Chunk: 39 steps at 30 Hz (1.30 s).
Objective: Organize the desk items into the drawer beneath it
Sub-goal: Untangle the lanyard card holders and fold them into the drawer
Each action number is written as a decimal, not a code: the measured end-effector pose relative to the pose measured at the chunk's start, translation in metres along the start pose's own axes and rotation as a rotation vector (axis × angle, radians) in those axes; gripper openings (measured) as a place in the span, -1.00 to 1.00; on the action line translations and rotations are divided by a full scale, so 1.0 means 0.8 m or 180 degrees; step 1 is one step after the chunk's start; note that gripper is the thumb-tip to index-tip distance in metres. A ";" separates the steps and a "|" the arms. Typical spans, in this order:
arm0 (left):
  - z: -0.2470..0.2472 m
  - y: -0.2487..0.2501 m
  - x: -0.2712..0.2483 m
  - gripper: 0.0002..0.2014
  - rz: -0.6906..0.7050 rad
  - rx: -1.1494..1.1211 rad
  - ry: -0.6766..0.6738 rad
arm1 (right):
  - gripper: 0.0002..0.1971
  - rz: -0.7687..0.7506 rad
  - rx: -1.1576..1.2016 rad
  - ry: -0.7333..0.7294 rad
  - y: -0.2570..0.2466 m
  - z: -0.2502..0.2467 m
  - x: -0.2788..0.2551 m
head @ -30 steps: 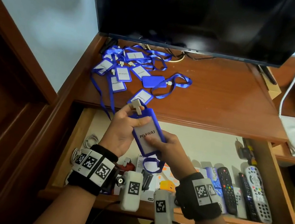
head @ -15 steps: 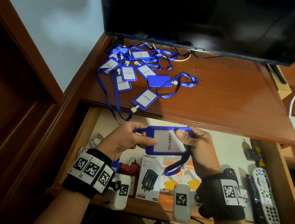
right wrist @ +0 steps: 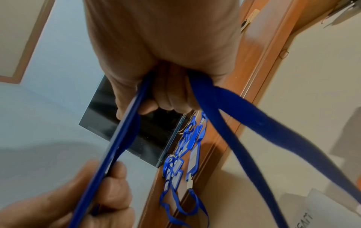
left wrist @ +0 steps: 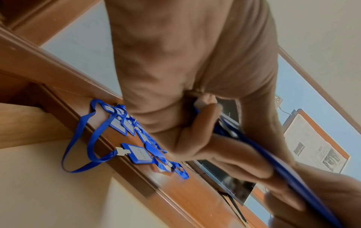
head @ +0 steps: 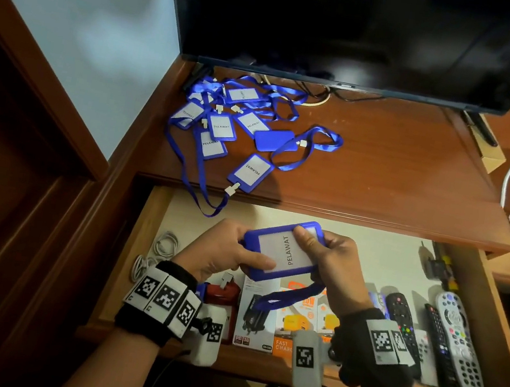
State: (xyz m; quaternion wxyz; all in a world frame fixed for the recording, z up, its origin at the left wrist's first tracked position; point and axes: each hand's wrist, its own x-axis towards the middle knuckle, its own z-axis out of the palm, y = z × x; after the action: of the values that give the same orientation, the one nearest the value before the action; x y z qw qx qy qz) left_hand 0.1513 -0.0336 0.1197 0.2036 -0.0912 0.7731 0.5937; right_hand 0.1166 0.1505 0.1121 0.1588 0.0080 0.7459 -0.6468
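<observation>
Nearest, above the front half of the open drawer (head: 150, 243), both hands hold one blue badge holder (head: 284, 252) printed PELAWAT, lying roughly flat and turned sideways. The left hand (head: 220, 248) clamps its left end, thumb laid on the face and fingers curled beneath. The right hand (head: 333, 264) pinches the right end, thumb on top, and the right wrist view shows its fingers also closed round the lanyard (head: 286, 298), whose loop hangs down toward the drawer. Neither hand is slack; both are closed on this one item.

By my reading, the step in hand is gathering the strap against the holder before stowing it. The next move calls for tucking the dangling loop in, then lowering the bundle into a bare part of the drawer floor, likely behind the charger boxes (head: 260, 316) that line the drawer's front with the remote controls (head: 454, 345) to their right.

Beyond the drawer, on the desk (head: 384, 181) above its back edge, the remaining pile of badges (head: 224, 124) waits untouched, one strap trailing over the desk lip into the drawer
</observation>
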 end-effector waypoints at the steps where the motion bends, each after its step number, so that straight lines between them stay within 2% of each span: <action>1: -0.001 0.000 0.001 -0.86 -0.0025 -0.0050 0.0008 | -0.65 0.0009 -0.0071 -0.0009 0.003 -0.002 0.001; 6: -0.008 0.002 0.001 -0.88 -0.0189 -0.0085 -0.0142 | -0.64 0.0265 -0.0242 -0.0462 0.009 -0.014 0.001; 9: -0.012 0.001 0.000 -0.91 -0.0324 -0.0044 -0.0240 | -0.48 0.0411 -0.0445 -0.0720 0.017 -0.020 0.000; 14: -0.025 -0.006 0.005 -0.91 -0.0496 -0.0016 -0.0290 | -0.38 0.0247 -0.0683 -0.0769 0.016 -0.028 0.003; 19: -0.036 -0.017 0.010 -0.90 -0.0562 0.0053 0.0161 | -0.45 0.0226 -0.0586 -0.0525 0.021 -0.043 0.006; 22: -0.028 -0.022 0.020 -0.90 -0.0460 -0.0237 0.0757 | -0.51 0.0303 -0.0421 -0.0491 0.025 -0.029 0.004; 24: -0.017 -0.025 0.029 -0.91 -0.0354 -0.0470 0.1228 | -0.53 0.0280 -0.0479 -0.0600 0.024 -0.011 0.004; 26: -0.004 -0.033 0.037 -0.94 -0.0294 -0.0371 0.1380 | -0.59 0.0189 -0.0486 -0.0800 0.017 0.008 0.004; 30: 0.021 -0.042 0.042 -0.92 -0.0382 0.0148 0.0844 | -0.70 -0.0044 -0.0470 -0.1001 0.001 0.031 0.005; 33: 0.031 -0.036 0.040 -0.75 -0.0177 0.0445 0.0551 | -0.69 -0.0110 -0.0670 -0.0938 -0.003 0.030 0.014; 37: 0.021 -0.029 0.036 -0.91 -0.0029 0.0780 0.0121 | -0.78 -0.0268 -0.1236 -0.0960 -0.005 0.014 0.030; 39: 0.014 -0.026 0.033 -0.84 0.0002 0.0831 0.0005 | -0.70 -0.0504 -0.1723 -0.0899 -0.004 0.006 0.037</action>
State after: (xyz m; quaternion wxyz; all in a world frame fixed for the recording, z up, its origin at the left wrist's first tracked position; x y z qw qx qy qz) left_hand 0.1375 -0.0264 0.0876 0.2129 -0.0642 0.8440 0.4880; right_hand 0.0887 0.1394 0.1070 0.2064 -0.1826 0.8598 -0.4298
